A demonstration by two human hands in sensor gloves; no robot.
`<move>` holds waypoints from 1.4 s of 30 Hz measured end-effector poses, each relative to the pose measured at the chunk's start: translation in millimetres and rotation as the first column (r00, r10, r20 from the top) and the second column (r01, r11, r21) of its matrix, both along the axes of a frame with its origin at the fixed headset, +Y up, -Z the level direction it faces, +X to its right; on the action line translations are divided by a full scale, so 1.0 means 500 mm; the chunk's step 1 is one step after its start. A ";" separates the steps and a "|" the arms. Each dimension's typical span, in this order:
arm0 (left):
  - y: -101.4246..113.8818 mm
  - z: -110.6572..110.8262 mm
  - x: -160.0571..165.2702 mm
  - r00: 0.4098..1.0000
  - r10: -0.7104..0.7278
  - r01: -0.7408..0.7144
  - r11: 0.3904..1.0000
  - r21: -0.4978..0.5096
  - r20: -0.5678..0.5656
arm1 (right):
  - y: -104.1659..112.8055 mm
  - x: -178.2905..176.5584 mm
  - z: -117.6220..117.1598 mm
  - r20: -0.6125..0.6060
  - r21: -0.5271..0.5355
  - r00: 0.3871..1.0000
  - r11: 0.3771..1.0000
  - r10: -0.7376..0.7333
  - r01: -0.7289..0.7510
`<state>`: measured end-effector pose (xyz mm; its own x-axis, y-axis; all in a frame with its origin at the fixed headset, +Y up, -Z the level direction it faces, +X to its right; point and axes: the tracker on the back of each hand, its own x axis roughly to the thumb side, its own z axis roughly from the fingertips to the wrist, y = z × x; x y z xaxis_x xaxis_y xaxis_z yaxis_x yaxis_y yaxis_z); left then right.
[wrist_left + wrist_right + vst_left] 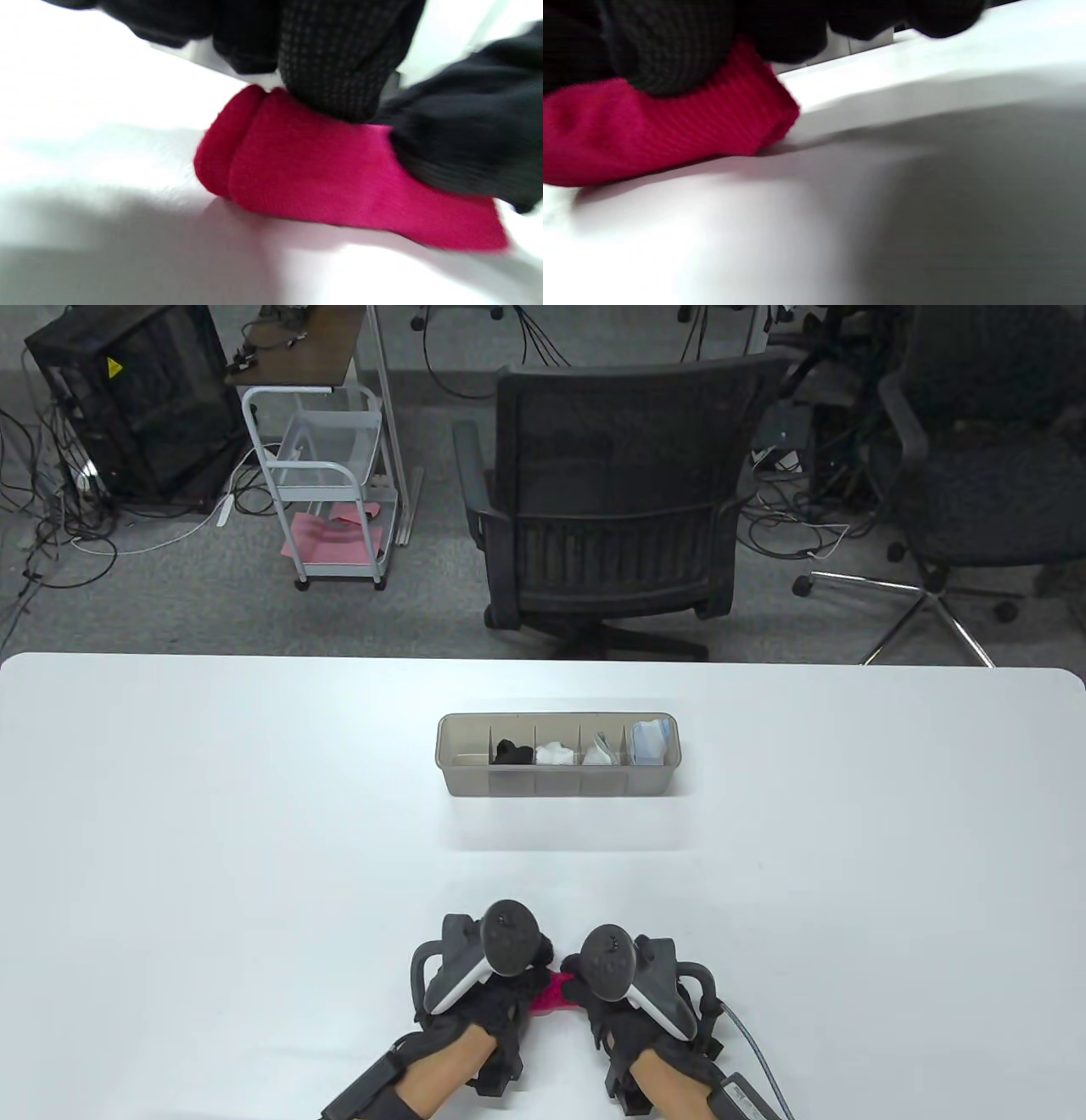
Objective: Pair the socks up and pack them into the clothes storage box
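Two hands – left hand point(475, 984) and right hand point(632, 993) – both pinching red socks point(553, 994) (two layers, it seems) at the near edge of the table point(212, 814). One box point(557, 785) farther back: five slots, four sock bundles inside.

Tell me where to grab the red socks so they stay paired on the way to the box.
Pinch the red socks across the middle, from above, thumb on one long side and fingers on the other. They lie flat on the table, toes stacked together, so a middle grip probably keeps both layers together.
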<state>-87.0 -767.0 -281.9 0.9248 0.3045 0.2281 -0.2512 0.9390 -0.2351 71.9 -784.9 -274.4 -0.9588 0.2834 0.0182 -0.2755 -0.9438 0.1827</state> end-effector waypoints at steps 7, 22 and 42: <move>-0.021 0.017 0.016 0.991 -0.109 0.105 0.993 0.048 0.074 | -0.014 0.025 -0.014 0.114 -0.108 0.977 0.975 -0.181 0.194; -0.042 -0.030 -0.003 0.989 0.123 -0.105 0.975 -0.194 0.080 | -0.022 0.035 -0.025 0.124 -0.088 0.982 0.985 -0.139 0.151; -0.030 -0.035 0.009 0.984 0.092 -0.061 0.979 -0.194 0.152 | 0.002 0.102 -0.021 0.051 -0.430 0.726 0.642 -0.685 0.635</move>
